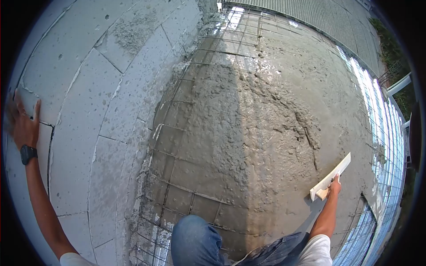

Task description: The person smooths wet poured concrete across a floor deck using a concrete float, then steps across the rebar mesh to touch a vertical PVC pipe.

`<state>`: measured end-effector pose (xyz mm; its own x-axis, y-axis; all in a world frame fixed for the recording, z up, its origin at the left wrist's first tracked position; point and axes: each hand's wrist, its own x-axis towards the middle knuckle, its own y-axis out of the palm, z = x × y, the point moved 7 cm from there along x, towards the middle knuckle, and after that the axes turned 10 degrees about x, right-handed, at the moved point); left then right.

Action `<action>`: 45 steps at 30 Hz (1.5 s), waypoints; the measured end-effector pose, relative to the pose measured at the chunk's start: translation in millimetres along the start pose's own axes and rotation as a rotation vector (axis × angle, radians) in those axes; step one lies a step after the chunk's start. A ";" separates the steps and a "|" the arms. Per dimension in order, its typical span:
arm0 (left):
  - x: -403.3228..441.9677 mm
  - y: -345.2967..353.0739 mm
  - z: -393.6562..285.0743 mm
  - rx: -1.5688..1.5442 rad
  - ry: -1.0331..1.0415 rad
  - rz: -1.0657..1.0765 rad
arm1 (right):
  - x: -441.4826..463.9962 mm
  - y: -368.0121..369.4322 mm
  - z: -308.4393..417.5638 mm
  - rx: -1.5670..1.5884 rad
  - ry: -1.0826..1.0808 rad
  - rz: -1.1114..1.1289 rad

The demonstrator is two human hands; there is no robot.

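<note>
Head view: where was the float (330,176)?

In the right hand (335,187), fingers clenched round its handle (322,194). Blade (342,165) lay just beyond the fingers, at the wet concrete (275,133); couldn't tell if it touched.

Left hand (25,126)?

Fingers were spread loose against the wall (115,99).

Counts?

There were one float, two hands, one watch (29,154) on the left wrist.

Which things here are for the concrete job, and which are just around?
Seem part of the job:
flat-bladed float, touching or just above the concrete
wet concrete
metal bars, partly sunk in it

Probably just around:
wristwatch
corrugated sheeting
greenery
</note>
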<state>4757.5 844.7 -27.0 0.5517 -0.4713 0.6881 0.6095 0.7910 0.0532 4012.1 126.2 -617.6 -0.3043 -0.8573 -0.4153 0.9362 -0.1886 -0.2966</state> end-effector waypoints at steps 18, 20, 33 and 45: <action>-0.9 24.9 -15.9 0.029 0.099 -0.024 | -26.7 363.1 37.2 0.253 0.129 0.361; -4.5 24.5 -15.6 0.007 0.095 -0.057 | -61.8 385.2 62.7 0.134 0.083 0.441; -12.6 49.0 3.3 -0.211 0.037 -0.234 | -374.9 614.9 -1.5 -0.180 -0.060 0.961; -10.5 52.2 0.6 -0.557 0.006 -0.409 | -359.8 301.0 -32.8 0.037 0.043 0.726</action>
<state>4783.2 891.1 -31.0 0.2174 -0.6922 0.6882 0.9700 0.2318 -0.0733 4397.6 393.6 -585.6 0.3895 -0.7532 -0.5301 0.9100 0.4035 0.0954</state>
